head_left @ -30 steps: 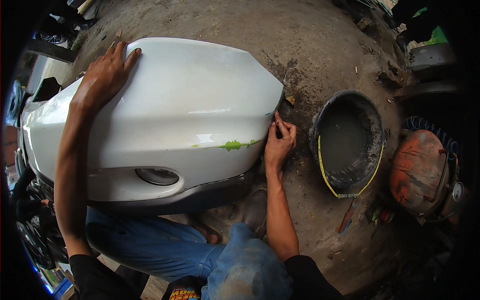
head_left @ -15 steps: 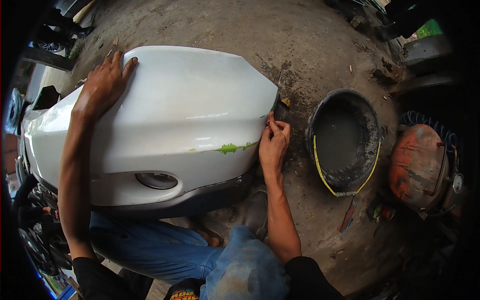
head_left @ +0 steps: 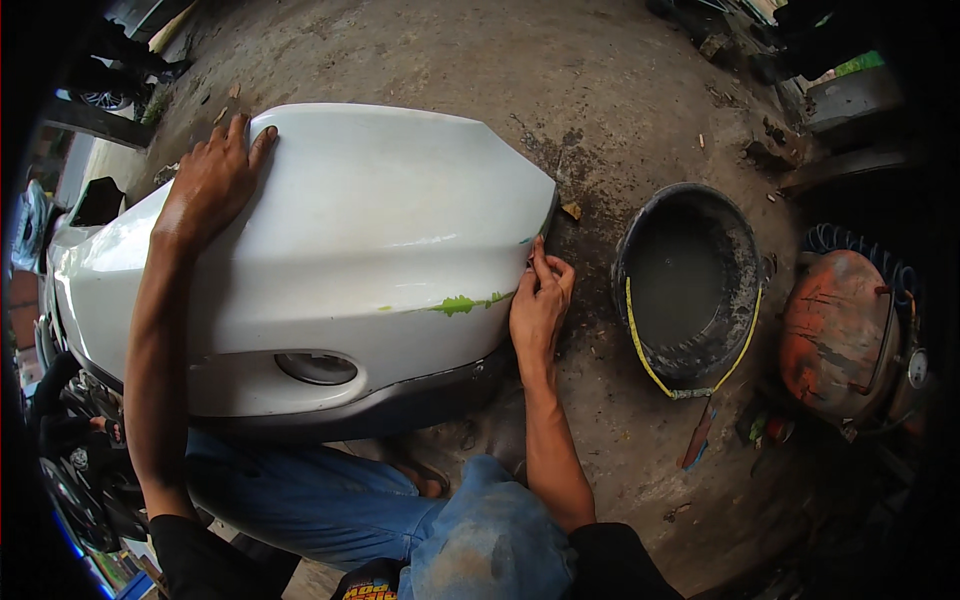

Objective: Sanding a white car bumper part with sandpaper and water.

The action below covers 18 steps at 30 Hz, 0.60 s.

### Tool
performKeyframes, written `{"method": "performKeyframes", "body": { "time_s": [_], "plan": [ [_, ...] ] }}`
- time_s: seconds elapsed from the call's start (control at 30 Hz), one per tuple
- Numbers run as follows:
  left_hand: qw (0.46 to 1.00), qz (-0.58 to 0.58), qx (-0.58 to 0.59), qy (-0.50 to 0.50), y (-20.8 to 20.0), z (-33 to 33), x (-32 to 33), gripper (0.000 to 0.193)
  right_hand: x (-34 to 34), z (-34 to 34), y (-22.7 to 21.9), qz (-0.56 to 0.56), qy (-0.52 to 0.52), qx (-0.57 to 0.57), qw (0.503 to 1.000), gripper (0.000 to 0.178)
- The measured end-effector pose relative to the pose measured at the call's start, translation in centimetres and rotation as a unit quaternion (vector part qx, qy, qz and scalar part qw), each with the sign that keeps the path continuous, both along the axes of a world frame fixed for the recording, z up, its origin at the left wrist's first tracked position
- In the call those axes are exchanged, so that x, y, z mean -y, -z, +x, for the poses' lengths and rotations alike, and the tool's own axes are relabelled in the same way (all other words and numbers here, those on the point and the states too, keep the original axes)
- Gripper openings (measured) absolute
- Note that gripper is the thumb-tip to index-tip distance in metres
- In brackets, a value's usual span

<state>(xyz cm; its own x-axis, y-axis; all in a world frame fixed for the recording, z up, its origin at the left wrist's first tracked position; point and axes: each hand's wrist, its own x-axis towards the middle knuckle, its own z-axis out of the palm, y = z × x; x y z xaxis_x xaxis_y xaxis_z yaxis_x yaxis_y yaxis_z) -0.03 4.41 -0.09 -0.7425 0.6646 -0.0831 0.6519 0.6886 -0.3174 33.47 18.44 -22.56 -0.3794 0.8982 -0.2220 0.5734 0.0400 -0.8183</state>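
A white car bumper (head_left: 360, 190) with chipped patches of green (head_left: 458, 304) lies in front of me, its oval lamp opening (head_left: 316, 368) toward my knees. My left hand (head_left: 212, 180) rests on its far left part, fingers stretched out along the upper edge. At the bumper's right end is my right hand (head_left: 540, 310), its fingers bent and pressed together against the edge beside a small bluish mark. Whatever those fingers pinch, if anything, is hidden.
To the right stands a black bucket (head_left: 622, 285) of greyish water with a yellow handle. Beyond it sits a worn orange tank (head_left: 835, 325) with a gauge and coiled hose (head_left: 860, 245). A flat strip (head_left: 697, 435) lies below the bucket. Other people's legs (head_left: 130, 60) show at far left.
My right hand has shifted slightly toward me and left along the bumper's right edge. My left hand stays on the bumper. The whole view has moved a little.
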Motion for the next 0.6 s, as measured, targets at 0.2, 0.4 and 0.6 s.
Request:
{"method": "performKeyframes", "body": {
  "time_s": [0.2, 0.4, 0.6],
  "plan": [
    [0.999, -0.01, 0.047, -0.016, -0.1, 0.4, -0.6, 0.071, -0.3, 0.1, 0.1, -0.003, 0.008, 0.018, 1.0, 0.05],
    [0.999, -0.015, 0.03, -0.014, -0.5, 0.2, -1.0, 0.074, -1.3, -0.8, -0.6, -0.024, 0.017, 0.023, 0.999, 0.049],
    [0.999, -0.015, 0.032, -0.029, -0.7, 0.1, -0.6, 0.076, -0.9, -0.6, -1.6, -0.037, 0.0, 0.04, 0.999, 0.049]
  ]
}}
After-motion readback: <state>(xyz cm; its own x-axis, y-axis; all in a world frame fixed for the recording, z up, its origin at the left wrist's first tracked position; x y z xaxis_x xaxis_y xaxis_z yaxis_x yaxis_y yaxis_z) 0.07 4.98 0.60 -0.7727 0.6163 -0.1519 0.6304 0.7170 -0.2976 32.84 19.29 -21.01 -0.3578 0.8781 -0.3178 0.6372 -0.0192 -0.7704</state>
